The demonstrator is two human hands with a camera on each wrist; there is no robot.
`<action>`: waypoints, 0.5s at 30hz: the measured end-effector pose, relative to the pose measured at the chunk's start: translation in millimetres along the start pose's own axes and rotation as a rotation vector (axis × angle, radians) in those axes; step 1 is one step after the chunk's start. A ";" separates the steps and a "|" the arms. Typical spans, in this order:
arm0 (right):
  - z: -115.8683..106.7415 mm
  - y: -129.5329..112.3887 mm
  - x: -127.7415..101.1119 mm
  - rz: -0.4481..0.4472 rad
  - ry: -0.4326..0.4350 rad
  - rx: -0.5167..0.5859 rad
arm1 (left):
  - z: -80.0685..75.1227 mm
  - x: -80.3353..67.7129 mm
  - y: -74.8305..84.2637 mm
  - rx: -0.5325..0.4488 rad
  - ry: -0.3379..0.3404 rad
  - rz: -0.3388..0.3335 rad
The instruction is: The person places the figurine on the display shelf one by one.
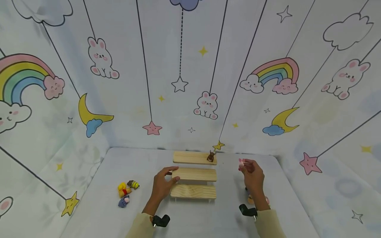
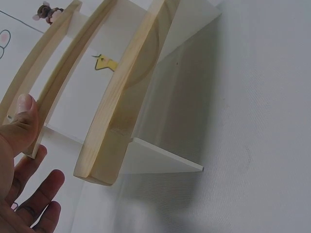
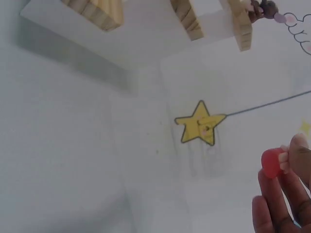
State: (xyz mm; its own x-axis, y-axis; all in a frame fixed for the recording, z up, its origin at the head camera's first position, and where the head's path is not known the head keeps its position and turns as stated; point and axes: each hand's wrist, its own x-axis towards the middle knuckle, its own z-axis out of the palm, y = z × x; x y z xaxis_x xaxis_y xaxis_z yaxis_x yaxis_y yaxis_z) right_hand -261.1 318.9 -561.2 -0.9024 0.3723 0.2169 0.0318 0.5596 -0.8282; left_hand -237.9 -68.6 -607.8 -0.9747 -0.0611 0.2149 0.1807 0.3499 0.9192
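A stand of three stepped wooden shelf boards sits mid-table on white supports. My left hand holds the left end of the middle board, its thumb on the board in the left wrist view. Right of the stand, my right hand pinches a small pink figurine in the air. The right wrist view shows a round red part of this figurine; my fingers hide much of the rest. A brown figurine stands at the right end of the top board.
Left on the white table lie a yellow bear figurine, a striped bee figurine and a blue-grey figurine. More figurines are partly hidden behind my right forearm. A printed cloth backdrop rises behind the table.
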 end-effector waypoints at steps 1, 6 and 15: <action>0.3 -4.9 -0.5 -0.006 0.001 0.021 | -0.1 0.1 0.2 0.000 0.001 -0.002; 0.8 -23.1 -3.2 -0.053 -0.008 0.119 | -0.4 0.4 0.6 -0.008 -0.003 -0.009; 3.1 -45.9 -11.4 -0.147 -0.032 0.148 | 0.1 0.7 -0.3 -0.010 -0.003 -0.002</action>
State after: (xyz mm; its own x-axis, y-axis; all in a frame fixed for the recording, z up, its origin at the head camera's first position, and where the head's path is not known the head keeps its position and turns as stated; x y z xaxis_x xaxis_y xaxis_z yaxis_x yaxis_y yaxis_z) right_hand -253.6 286.7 -527.2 -0.9058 0.2701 0.3264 -0.1624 0.4902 -0.8564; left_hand -238.7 -68.6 -608.0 -0.9754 -0.0585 0.2123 0.1805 0.3400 0.9229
